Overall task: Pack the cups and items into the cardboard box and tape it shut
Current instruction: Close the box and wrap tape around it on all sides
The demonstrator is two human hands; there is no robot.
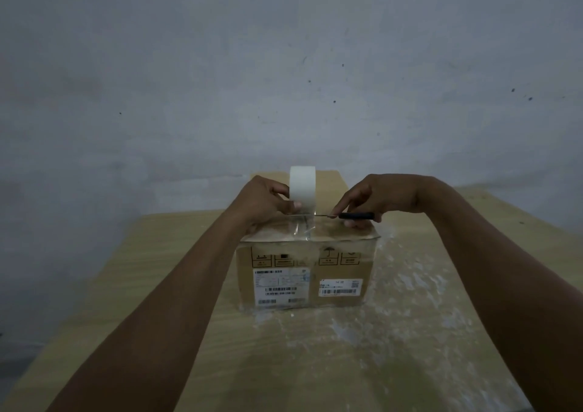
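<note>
- Box (307,269): cardboard, flaps closed, standing at the middle of the table (157,269). Two white barcode labels (280,287) and a row of printed handling symbols are on its near face.
- Strip (303,226): clear tape running near-to-far across the middle of the box top and shining over the near edge.
- Roll (303,187): white tape, on edge and upright on the box top, just left of centre, at the far end of the strip.
- Left hand (265,200): clamped on the roll from the left. The fingers are curled against its left side and the thumb tip lies low on its near face. The forearm reaches in from the near left and the wrist is over the box's left top edge.
- Right hand (381,195): closed round a knife (356,215), knuckles up and wrist slightly bent. The forefinger is stretched leftward along the tool, and the forearm comes in from the near right.
- Knife: black handle lying level. A thin blade points left, with its tip at the foot of the roll where the strip leaves it. Whether the blade touches the tape cannot be told.
- Hands: near each other over the box top, one on each side of the roll, not touching.
- Table: pale wood grain, with whitish smears (394,285) right of and nearer than the box.
- Wall (284,64): grey, mottled, behind the table.
</note>
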